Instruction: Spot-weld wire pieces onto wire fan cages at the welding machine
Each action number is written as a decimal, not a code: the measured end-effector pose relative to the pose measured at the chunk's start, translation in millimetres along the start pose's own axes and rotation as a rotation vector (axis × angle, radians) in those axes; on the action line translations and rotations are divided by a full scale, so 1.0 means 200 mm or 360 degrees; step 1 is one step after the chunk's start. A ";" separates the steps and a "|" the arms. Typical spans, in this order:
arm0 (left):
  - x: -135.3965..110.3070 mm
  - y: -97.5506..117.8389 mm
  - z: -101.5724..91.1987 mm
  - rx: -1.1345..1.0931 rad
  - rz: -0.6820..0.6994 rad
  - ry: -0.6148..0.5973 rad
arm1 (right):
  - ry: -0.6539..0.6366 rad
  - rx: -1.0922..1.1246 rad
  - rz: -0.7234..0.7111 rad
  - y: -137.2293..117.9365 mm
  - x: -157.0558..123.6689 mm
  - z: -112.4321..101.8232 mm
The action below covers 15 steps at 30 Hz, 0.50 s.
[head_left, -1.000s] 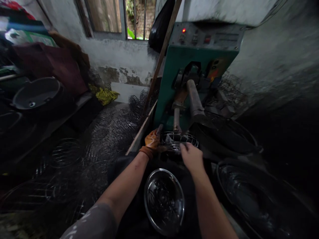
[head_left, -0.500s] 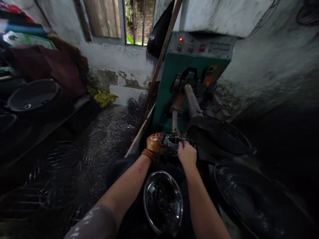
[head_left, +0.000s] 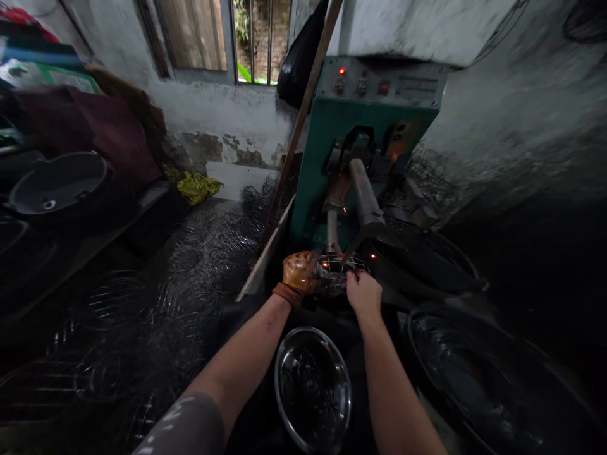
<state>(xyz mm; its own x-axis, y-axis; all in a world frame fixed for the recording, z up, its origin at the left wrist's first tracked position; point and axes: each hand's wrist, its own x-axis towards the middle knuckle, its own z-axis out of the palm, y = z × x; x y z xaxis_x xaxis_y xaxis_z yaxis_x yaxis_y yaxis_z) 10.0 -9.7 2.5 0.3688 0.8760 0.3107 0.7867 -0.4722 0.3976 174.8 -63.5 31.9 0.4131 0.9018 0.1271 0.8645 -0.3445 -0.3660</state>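
Orange-gloved left hand point(head_left: 298, 273) and bare right hand point(head_left: 363, 292) clamp their fingers on a wire basket point(head_left: 337, 272) under the green machine point(head_left: 365, 136), sparks flying.

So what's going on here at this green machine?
A person holds a small wire cage under the arms of the green machine. The gloved left hand grips its left side and the bare right hand its right edge. A few orange sparks show around the cage, and a red light is lit on the machine's panel. A shiny metal bowl sits nearer the person, between the forearms. Dark wire pieces lie heaped to the left.
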 end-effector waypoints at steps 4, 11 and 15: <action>0.01 0.04 -0.01 0.0066 0.0021 -0.0005 | -0.0005 -0.0019 0.0057 0.04 0.02 -0.01; 0.02 0.11 -0.03 0.0076 0.0069 -0.0114 | 0.0047 0.0174 0.0123 0.13 0.07 0.01; 0.03 0.12 -0.02 0.0087 0.0061 -0.0112 | 0.0105 0.0286 0.0131 0.15 0.09 0.04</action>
<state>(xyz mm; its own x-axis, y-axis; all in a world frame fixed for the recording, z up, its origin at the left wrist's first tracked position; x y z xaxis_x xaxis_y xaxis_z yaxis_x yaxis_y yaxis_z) 29.7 -15.9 16.9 0.4316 0.8630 0.2624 0.7964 -0.5012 0.3385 206.6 -56.1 15.4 0.5032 0.8513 0.1482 0.7645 -0.3587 -0.5356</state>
